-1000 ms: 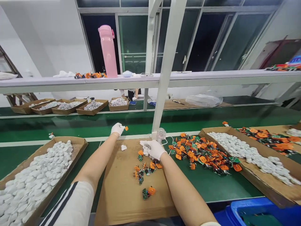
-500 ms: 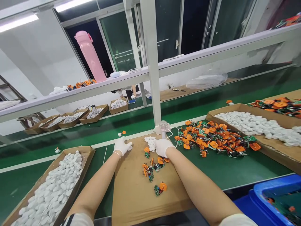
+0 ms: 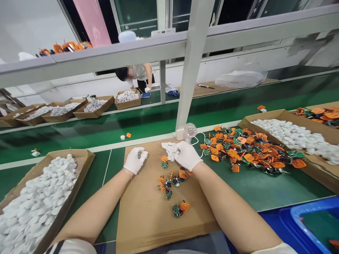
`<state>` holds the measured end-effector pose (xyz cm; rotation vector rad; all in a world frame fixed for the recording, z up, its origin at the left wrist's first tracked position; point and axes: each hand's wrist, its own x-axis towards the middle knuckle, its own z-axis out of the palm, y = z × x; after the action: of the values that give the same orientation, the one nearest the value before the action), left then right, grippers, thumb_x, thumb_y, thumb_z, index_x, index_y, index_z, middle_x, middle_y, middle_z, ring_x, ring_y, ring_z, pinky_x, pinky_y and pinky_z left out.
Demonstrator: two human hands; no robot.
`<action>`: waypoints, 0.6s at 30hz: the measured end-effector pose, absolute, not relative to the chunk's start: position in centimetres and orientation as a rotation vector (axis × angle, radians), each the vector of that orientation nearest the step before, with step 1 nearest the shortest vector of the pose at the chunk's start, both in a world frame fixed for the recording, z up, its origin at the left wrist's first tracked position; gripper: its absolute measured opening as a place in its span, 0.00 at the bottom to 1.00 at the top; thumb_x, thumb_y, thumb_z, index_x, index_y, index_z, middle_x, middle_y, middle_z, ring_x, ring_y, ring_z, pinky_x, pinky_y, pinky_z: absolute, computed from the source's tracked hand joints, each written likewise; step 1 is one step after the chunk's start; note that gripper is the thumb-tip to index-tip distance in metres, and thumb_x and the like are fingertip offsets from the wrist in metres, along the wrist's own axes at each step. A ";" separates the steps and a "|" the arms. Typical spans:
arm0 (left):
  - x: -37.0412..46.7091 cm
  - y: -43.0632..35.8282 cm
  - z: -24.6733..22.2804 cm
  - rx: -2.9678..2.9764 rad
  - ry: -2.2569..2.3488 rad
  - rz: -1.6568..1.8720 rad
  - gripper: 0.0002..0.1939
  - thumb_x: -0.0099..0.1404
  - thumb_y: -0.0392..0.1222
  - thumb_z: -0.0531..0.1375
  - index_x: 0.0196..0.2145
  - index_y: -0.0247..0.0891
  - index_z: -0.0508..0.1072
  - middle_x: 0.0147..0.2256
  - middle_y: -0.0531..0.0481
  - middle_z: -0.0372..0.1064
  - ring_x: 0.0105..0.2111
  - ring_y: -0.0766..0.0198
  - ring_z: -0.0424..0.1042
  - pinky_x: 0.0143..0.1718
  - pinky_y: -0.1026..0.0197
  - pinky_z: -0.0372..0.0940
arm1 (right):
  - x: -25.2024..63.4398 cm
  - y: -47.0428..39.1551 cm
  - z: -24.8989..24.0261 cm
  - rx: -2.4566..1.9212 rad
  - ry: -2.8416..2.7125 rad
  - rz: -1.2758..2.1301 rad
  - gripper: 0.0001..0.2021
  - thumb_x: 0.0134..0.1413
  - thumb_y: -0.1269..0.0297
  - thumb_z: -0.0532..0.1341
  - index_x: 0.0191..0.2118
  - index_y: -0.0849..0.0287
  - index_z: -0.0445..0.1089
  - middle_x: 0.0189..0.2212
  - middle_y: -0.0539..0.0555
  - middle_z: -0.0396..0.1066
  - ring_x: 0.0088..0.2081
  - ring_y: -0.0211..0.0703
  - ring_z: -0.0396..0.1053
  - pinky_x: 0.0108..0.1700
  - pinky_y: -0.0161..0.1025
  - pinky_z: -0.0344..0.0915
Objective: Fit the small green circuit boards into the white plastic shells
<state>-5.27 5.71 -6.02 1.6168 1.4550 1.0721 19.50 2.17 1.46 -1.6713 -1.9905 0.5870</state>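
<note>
Handling loose parts looks like your present step. In the lower left of the frame, a cardboard tray carries a spread of white discs. Left of centre, your left hand is over the edge of a brown sheet; its fingers curl to a narrow gap, and whether they pinch anything cannot be told. At centre, a small white heap lies on the sheet. Your right hand bends its fingers against the heap's right side; any grip there is hidden. Just below lie a few orange-and-green circuit parts, with a larger pile right of centre on the green bench. The next move seems to call for a light pinch, clear of the circuit parts.
</note>
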 end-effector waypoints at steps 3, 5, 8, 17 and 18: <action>-4.2 4.7 -5.7 1.432 1.295 1.110 0.20 0.55 0.55 0.64 0.36 0.37 0.66 0.24 0.51 0.71 0.26 0.63 0.73 0.32 0.59 0.69 | 19.5 2.4 1.4 -1.862 -2.020 0.518 0.07 0.48 0.74 0.61 0.34 0.63 0.75 0.32 0.61 0.76 0.37 0.52 0.73 0.39 0.40 0.66; -3.6 4.0 -5.3 1.320 1.210 1.119 0.23 0.53 0.57 0.66 0.34 0.37 0.65 0.22 0.53 0.70 0.23 0.64 0.71 0.29 0.59 0.69 | 19.6 2.4 1.3 -1.912 -2.066 0.499 0.08 0.49 0.73 0.61 0.36 0.64 0.75 0.34 0.61 0.76 0.38 0.51 0.73 0.40 0.38 0.64; -3.2 3.4 -4.8 1.181 1.117 1.115 0.25 0.48 0.56 0.69 0.32 0.35 0.66 0.20 0.54 0.69 0.21 0.66 0.69 0.28 0.59 0.68 | 19.8 2.5 1.1 -1.927 -2.174 0.447 0.10 0.52 0.74 0.59 0.40 0.65 0.73 0.37 0.60 0.75 0.40 0.48 0.72 0.41 0.35 0.63; -3.2 2.2 -4.1 1.056 1.006 1.006 0.27 0.39 0.46 0.76 0.34 0.32 0.72 0.31 0.45 0.76 0.29 0.63 0.74 0.31 0.60 0.69 | 19.4 2.6 0.8 -2.017 -2.105 0.370 0.07 0.51 0.71 0.58 0.35 0.62 0.73 0.31 0.57 0.74 0.34 0.47 0.71 0.38 0.36 0.63; -3.2 2.2 -4.0 1.070 1.008 0.968 0.27 0.39 0.45 0.76 0.34 0.32 0.72 0.32 0.45 0.77 0.30 0.63 0.75 0.32 0.59 0.70 | 19.3 2.5 0.9 -2.008 -2.104 0.360 0.06 0.50 0.71 0.58 0.33 0.61 0.73 0.30 0.57 0.74 0.33 0.47 0.70 0.37 0.36 0.63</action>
<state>-3.25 2.16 -4.03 1.0701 1.0084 0.9681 19.25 2.46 0.92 -2.0077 -2.1044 0.3596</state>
